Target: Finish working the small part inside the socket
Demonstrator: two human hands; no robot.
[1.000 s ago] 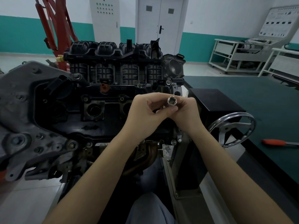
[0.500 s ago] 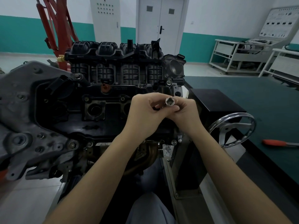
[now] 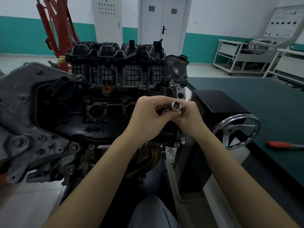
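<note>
Socket [image 3: 176, 105], open end toward the camera, held in front of the engine [image 3: 115, 96]. Right hand [image 3: 189, 117] pinches it, likely to steady it; left hand [image 3: 148, 117] has fingers curled at its rear, hidden. Handwheel [image 3: 236, 131] right; red-handled tool [image 3: 279, 144] on table [image 3: 246, 96].

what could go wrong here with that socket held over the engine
The socket is only pinched between the fingertips of the left hand and right hand; a slip could likely drop it into the engine, where open ports sit just below. It could also fall through the gap by the handwheel to the floor and roll out of sight.
</note>
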